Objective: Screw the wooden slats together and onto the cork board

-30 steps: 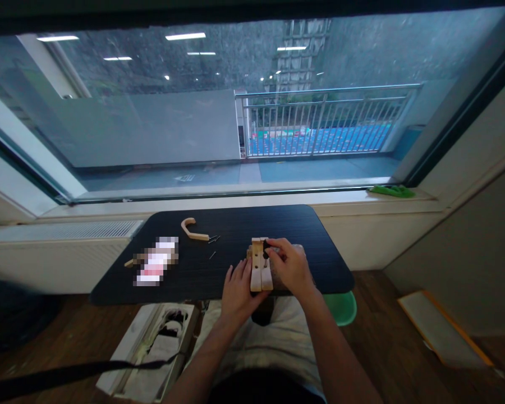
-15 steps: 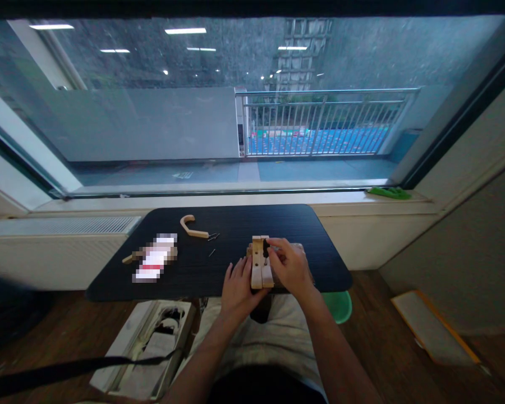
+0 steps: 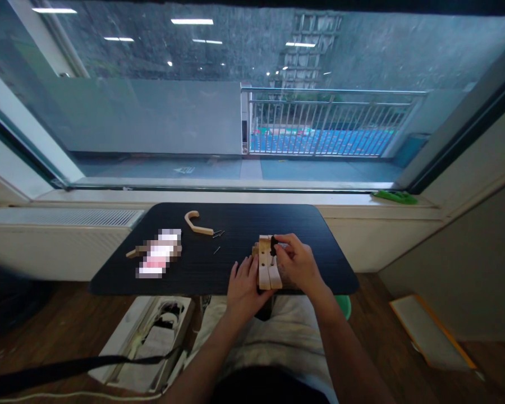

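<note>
Two pale wooden pieces (image 3: 263, 276) lie side by side between the hands at the near edge of a dark worktop (image 3: 328, 264). The right hand (image 3: 301, 266) pinches a small black handle (image 3: 273, 245) over the right-hand piece; the left hand (image 3: 241, 285), fingers loosely extended, holds the pair by its left side and near end. The step appears to be turning a fastener, though whether in or out cannot be told. A further turn would call for an upright handle and firm bracing. Beyond the left hand lie small screws (image 3: 217, 250) and a wooden hook (image 3: 202, 230).
</note>
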{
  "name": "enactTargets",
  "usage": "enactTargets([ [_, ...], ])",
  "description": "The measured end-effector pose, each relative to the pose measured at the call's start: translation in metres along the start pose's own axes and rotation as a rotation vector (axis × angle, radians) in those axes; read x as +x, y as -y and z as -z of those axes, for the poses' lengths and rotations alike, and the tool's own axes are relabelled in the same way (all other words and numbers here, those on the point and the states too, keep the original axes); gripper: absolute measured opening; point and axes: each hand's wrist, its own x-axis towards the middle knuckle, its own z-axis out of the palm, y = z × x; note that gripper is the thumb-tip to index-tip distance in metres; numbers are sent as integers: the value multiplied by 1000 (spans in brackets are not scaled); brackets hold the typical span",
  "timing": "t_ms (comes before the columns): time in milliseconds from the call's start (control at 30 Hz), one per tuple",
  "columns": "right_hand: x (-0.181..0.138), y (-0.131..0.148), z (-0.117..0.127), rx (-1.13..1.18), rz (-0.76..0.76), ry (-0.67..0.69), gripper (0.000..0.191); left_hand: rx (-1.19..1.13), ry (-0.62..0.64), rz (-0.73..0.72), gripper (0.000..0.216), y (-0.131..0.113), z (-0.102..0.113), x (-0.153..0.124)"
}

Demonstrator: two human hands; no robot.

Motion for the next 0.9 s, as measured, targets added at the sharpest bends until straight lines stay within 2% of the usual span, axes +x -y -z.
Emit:
enactTargets([
  [467, -11, -8, 4, -46, -30, -13, 20, 22, -23, -29, 85, 2, 2, -4],
  [733, -8, -8, -2, 21, -34, 2, 19, 59, -50, -58, 83, 6, 0, -7],
  [900, -9, -7, -6, 188, -66, 10, 16, 56, -57, -63, 82, 7, -1, -6],
])
